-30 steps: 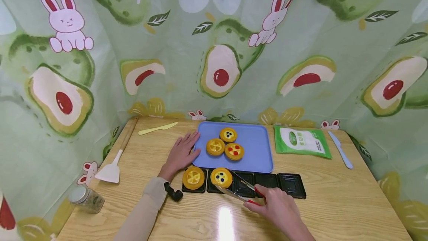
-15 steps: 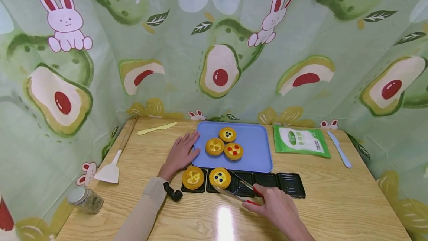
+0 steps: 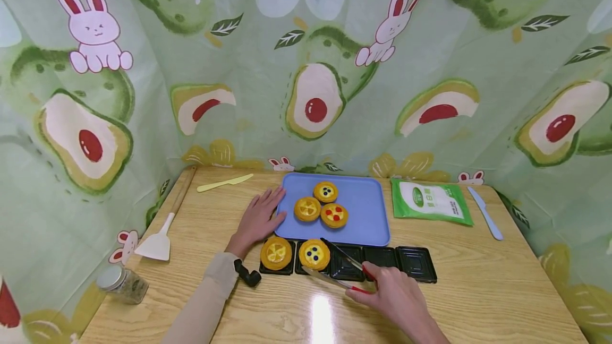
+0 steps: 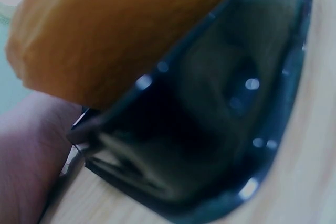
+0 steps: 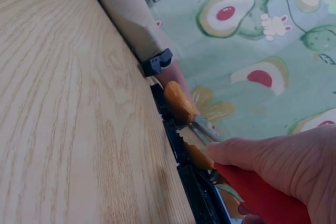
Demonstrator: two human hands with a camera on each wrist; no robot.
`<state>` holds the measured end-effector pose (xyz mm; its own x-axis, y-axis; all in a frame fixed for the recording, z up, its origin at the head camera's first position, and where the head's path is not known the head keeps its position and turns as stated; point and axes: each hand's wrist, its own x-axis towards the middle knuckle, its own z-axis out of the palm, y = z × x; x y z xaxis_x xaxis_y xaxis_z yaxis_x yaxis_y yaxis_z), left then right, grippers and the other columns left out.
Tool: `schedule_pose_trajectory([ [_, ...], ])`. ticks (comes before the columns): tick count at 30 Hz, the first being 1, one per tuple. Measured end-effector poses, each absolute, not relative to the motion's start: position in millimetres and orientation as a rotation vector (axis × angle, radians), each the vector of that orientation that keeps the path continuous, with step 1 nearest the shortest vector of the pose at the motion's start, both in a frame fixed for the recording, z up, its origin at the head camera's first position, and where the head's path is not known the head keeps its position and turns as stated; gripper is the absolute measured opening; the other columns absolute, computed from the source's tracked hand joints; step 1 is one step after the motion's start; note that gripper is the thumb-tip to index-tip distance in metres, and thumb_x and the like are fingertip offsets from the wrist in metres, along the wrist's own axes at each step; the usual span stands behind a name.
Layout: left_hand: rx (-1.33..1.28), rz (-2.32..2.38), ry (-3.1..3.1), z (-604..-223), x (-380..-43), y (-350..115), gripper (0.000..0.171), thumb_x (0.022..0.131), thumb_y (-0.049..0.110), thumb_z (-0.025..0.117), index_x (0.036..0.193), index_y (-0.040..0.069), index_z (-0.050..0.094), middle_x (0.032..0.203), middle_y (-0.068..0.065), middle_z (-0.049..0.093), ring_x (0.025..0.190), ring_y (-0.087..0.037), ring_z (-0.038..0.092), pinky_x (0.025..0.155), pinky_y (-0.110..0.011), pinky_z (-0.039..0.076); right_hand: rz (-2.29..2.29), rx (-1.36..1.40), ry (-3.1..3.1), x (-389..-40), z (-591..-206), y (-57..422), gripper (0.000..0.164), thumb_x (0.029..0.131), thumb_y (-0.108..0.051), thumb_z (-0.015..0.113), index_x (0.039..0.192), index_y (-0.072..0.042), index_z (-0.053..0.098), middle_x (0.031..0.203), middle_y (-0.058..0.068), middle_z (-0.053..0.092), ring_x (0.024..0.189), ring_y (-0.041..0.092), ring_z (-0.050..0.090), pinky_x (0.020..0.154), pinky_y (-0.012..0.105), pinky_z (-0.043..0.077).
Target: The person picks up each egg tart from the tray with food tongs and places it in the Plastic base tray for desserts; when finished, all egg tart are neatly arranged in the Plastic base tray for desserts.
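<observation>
My right hand [image 3: 393,296] grips red-handled metal tongs [image 3: 330,278], whose two arms stand apart on either side of an egg tart with blueberries [image 3: 314,255]. This tart sits in the second compartment of a black plastic tray [image 3: 347,267]. In the first compartment lies a tart with a fruit-slice top [image 3: 275,253]; its brown crust [image 4: 115,30] fills much of the left wrist view. My left hand [image 3: 258,219] rests with straight fingers at the left edge of a blue tray [image 3: 365,206]. That tray bears a fruit-slice tart [image 3: 307,209], a red-topped tart [image 3: 334,216] and another blueberry tart [image 3: 325,192].
A green and white packet [image 3: 432,201] and a light blue knife [image 3: 486,213] lie at right. At left are a yellow knife [image 3: 224,183], a spatula [image 3: 158,243] and a glass jar [image 3: 123,284]. A patterned curtain [image 3: 258,94] hangs behind the table.
The tongs' arms have spread wider around the blueberry tart, the far tip shifting up and left. The left hand and the tarts stay where they were.
</observation>
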<state>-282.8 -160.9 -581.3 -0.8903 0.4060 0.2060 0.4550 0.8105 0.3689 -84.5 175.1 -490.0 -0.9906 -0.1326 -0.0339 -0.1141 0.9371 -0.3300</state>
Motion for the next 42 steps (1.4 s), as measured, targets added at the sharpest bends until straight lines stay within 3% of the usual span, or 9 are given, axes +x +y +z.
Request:
schedule_pose_trajectory([
  [8,-0.679,-0.627,-2.895,-581.5,-283.6,-160.5,0.070,0.107,0.053,0.045,0.167,0.023,0.027,0.172,0.003,0.024,0.160,-0.029,0.021,0.128,-0.055,0.014,-0.537,-0.170,3.061,-86.2,-487.0,176.3,0.059,0.073,-0.067,0.085,0.106,-0.019,0.075,0.056,-0.010,0.035,0.051,0.008,0.034,0.046,0.026,0.022],
  [16,-0.682,-0.626,-2.894,-582.2,-283.5,-160.3,0.070,0.107,0.053,0.044,0.167,0.023,0.026,0.172,0.003,0.024,0.160,-0.029,0.021,0.128,-0.054,0.014,-0.565,-0.116,3.048,-88.1,-479.8,180.1,0.082,0.072,-0.068,0.085,0.129,-0.010,0.074,0.055,-0.010,0.044,0.050,0.010,0.039,0.046,0.028,0.028],
  [31,-0.688,-0.624,-2.885,-581.4,-283.0,-160.6,0.070,0.107,0.052,0.044,0.167,0.021,0.027,0.172,0.002,0.025,0.160,-0.030,0.021,0.128,-0.055,0.015,-0.586,-0.087,3.117,-100.5,-464.0,192.3,0.077,0.075,-0.074,0.079,0.123,-0.013,0.071,0.061,-0.009,0.049,0.053,0.012,0.044,0.044,0.031,0.034],
  [42,-0.686,-0.634,-2.903,-581.5,-283.0,-160.5,0.070,0.107,0.053,0.043,0.168,0.022,0.026,0.173,0.004,0.023,0.160,-0.030,0.020,0.128,-0.054,0.013,-0.641,-0.083,3.150,-119.5,-469.9,198.9,0.070,0.081,-0.070,0.077,0.113,-0.009,0.068,0.062,-0.005,0.048,0.051,0.013,0.042,0.044,0.031,0.034],
])
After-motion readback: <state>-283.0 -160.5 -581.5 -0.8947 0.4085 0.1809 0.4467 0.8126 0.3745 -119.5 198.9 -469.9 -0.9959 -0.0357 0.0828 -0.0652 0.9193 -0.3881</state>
